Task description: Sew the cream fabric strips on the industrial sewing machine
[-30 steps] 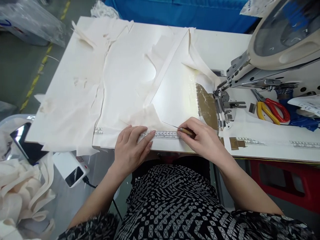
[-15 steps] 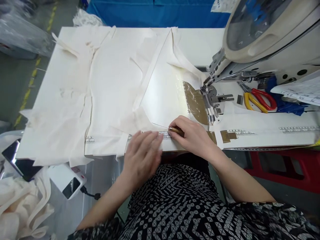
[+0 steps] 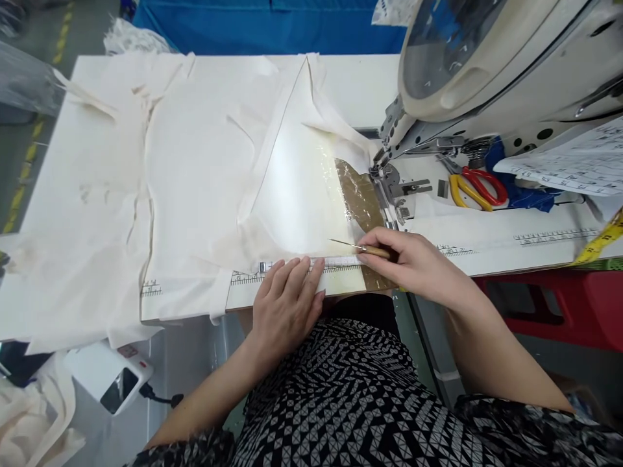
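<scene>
My left hand (image 3: 287, 301) lies flat on the table's front edge, fingers stretched out over a white measuring strip (image 3: 341, 261) with a small metal end. My right hand (image 3: 406, 259) is closed around the wooden handle of an awl (image 3: 374, 250). Its thin metal point is directed left, above the bare tabletop. Cream fabric (image 3: 195, 168) is spread across the left and middle of the table, one edge close to my left fingertips. A narrow piece of it reaches the presser foot of the sewing machine (image 3: 389, 175).
Red-and-yellow-handled scissors (image 3: 479, 188) lie right of the needle area, near printed papers (image 3: 569, 159). A yellow tape measure (image 3: 601, 240) hangs at the right edge. Below left are a white device with a cable (image 3: 109, 376) and bundled cream fabric (image 3: 43, 415). A red stool (image 3: 559, 305) stands lower right.
My right hand has moved right with the awl, away from my left hand. My left hand has settled flat on the edge. The view has shifted to the right.
</scene>
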### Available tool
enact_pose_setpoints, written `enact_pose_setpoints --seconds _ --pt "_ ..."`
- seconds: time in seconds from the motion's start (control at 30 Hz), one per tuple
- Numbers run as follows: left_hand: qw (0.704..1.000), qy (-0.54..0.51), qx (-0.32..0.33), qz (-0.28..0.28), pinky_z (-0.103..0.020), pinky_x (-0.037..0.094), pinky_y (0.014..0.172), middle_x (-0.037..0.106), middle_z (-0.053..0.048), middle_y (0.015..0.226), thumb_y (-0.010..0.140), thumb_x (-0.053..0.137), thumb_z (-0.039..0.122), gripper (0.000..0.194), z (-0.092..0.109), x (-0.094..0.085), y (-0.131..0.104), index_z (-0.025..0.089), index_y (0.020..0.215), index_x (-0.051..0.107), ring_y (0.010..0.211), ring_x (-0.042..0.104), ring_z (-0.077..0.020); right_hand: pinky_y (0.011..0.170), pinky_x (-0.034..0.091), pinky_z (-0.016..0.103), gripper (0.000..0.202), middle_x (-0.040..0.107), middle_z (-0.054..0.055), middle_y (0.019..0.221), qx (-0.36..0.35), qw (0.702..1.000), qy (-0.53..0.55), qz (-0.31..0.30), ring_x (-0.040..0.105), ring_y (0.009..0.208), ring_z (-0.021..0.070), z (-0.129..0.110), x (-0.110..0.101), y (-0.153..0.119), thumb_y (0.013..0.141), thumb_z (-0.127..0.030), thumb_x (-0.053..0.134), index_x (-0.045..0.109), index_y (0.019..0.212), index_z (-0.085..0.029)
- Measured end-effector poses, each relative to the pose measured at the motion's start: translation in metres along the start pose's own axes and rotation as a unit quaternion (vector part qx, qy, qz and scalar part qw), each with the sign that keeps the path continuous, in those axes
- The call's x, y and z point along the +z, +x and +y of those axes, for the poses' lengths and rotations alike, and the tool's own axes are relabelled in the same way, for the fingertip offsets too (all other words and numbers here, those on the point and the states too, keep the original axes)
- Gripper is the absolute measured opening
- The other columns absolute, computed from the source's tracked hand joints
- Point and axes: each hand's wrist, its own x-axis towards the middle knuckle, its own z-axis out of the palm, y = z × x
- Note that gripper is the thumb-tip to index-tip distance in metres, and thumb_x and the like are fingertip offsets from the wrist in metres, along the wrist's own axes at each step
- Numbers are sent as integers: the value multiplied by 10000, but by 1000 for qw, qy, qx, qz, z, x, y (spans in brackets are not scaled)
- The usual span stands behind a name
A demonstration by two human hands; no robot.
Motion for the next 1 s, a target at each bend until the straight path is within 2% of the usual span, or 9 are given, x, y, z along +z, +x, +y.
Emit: enact_pose_setpoints --seconds 0.1,0.2,0.33,0.47,0.73,1.0 --pt "1000 11 -2 0 -419 400 1066 616 -115 1217 975 528 256 409 2 1 1 134 1365 544 1139 552 -265 599 374 274 137 595 -8 756 31 999 11 6 519 671 163 13 -8 -11 908 -350 548 586 867 -225" --pt "1000 17 -2 -1 -423 400 1063 601 -117 1202 970 531 254 412 2 1 1 155 1369 550 1135 542 -265 602 362 272 116 577 -19 744 27 999 -13 31 503 662 154 20 -5 -15 922 -325 550 589 877 -225" --pt "1000 23 -6 1 -418 393 1066 586 -113 1208 966 534 254 410 3 1 1 176 1368 556 1133 530 -258 632 364 279 86 618 -3 823 14 996 -58 68 538 722 165 19 4 -11 918 -281 541 598 918 -216" --pt "999 35 -9 -4 -407 384 1068 587 -111 1203 969 531 251 395 4 1 2 176 1354 572 1132 527 -254 635 364 278 106 642 14 906 -4 993 -86 75 563 761 172 17 10 -8 917 -236 507 606 944 -210" --pt "999 40 -14 1 -407 381 1054 598 -115 1167 969 528 240 376 6 -1 5 156 1328 600 1106 530 -258 579 319 268 140 569 3 820 -26 989 -120 79 514 686 148 20 15 -5 905 -196 486 626 915 -199" --pt "999 37 -19 2 -415 387 1026 605 -117 1152 961 536 235 369 6 -1 5 158 1314 611 1091 536 -266 534 286 262 151 607 -5 849 -21 977 -179 114 543 664 139 25 26 -3 890 -189 509 652 936 -202"
